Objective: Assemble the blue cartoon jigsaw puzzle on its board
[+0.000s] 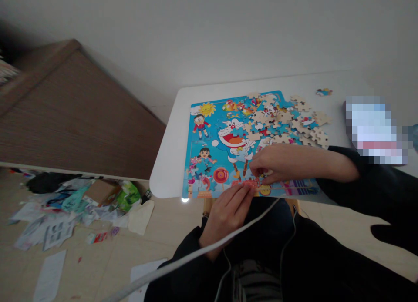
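Observation:
A cartoon jigsaw puzzle (218, 152) lies on the white table, its blue picture partly filled in with a big blue-and-white cat figure. My left hand (230, 208) rests at the puzzle's lower edge, fingers stretched out flat over a red patterned part. Just right of it, my right hand (277, 162) is bent down over the lower middle of the board, fingers pinched together. A small pale puzzle piece (269, 174) shows at its fingertips, mostly hidden by the hand. Loose puzzle pieces (284, 119), many with the plain side up, are heaped on the board's upper right and beyond it.
One separate puzzle piece (324, 92) lies near the back of the white table (170, 162). A blurred-out phone-like device (375, 132) is at the right. A white cable (196, 253) crosses in front of me. Left stand a brown cabinet (81, 110) and floor clutter (91, 202).

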